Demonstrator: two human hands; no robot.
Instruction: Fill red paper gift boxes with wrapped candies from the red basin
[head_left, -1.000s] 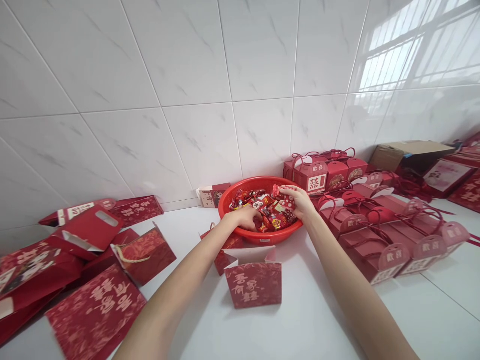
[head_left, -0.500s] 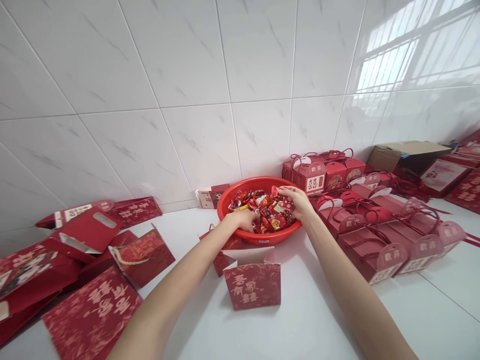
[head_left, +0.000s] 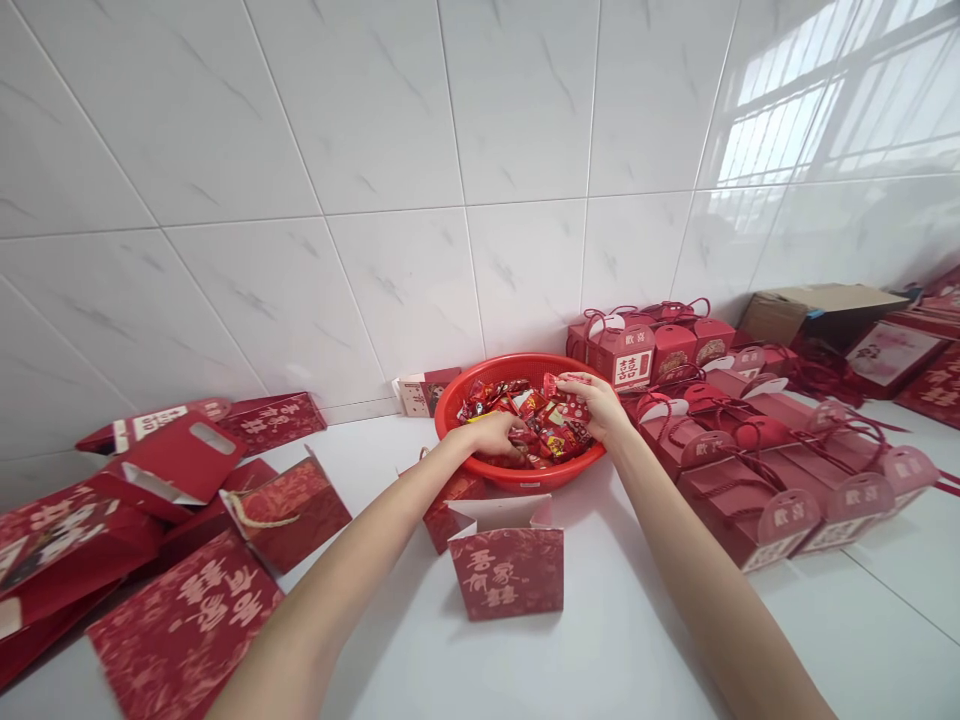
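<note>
A red plastic basket (head_left: 525,482) against the wall holds many wrapped candies (head_left: 551,442), mostly red with some yellow and gold. My left hand (head_left: 495,435) reaches over the near left rim, its fingers curled closed on a red-wrapped candy among the others; the fingertips are partly hidden. At the basket's right side my right hand (head_left: 598,402) pinches a red candy packet with white dots (head_left: 574,405). Just in front of the basket stands an open dark red gift box (head_left: 506,570) with gold characters, its top gaping. Another red box (head_left: 450,505) sits behind it, partly covered by my left forearm.
Unfolded red gift boxes (head_left: 187,625) lie piled at the left. Closed red boxes with cord handles (head_left: 750,500) stand in rows on the right. Behind them is a brown cardboard box (head_left: 795,310). A tiled wall (head_left: 390,300) bounds the back of the white surface.
My left hand has lifted slightly and shifted among the candies, with more of its fingers showing. My right hand stays at nearly the same spot with the dotted packet.
</note>
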